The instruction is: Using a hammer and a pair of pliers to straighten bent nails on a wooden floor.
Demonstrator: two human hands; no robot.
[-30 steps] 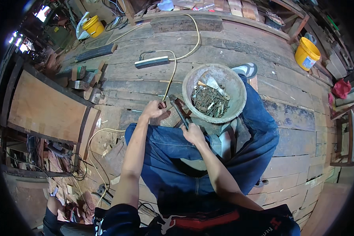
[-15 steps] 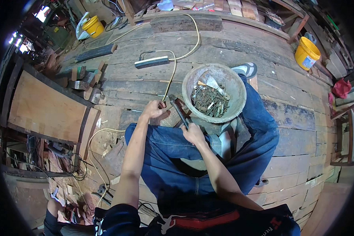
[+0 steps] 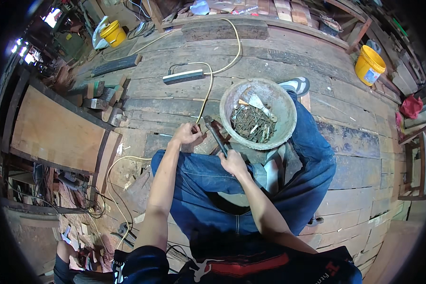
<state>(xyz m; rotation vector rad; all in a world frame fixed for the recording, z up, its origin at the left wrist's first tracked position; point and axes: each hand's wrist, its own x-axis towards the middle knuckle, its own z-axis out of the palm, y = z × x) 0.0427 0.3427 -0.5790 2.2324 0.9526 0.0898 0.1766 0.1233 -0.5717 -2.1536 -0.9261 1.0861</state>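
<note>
I sit on a plank floor with my knees spread, in blue jeans. My right hand (image 3: 233,162) grips the handles of dark pliers (image 3: 216,135), whose jaws point up and left toward my left hand (image 3: 186,134). My left hand is closed on something small on the floor at the jaws; what it pinches is too small to tell. Just right of the pliers stands a round grey basin (image 3: 232,97) holding a heap of rusty nails (image 3: 252,124) and a pale scrap.
A cream cable (image 3: 207,92) runs from my left hand up to a long power strip (image 3: 183,76). Wood offcuts (image 3: 99,97) lie at left beside a brown board (image 3: 54,130). Yellow buckets stand at far left (image 3: 113,33) and far right (image 3: 369,65).
</note>
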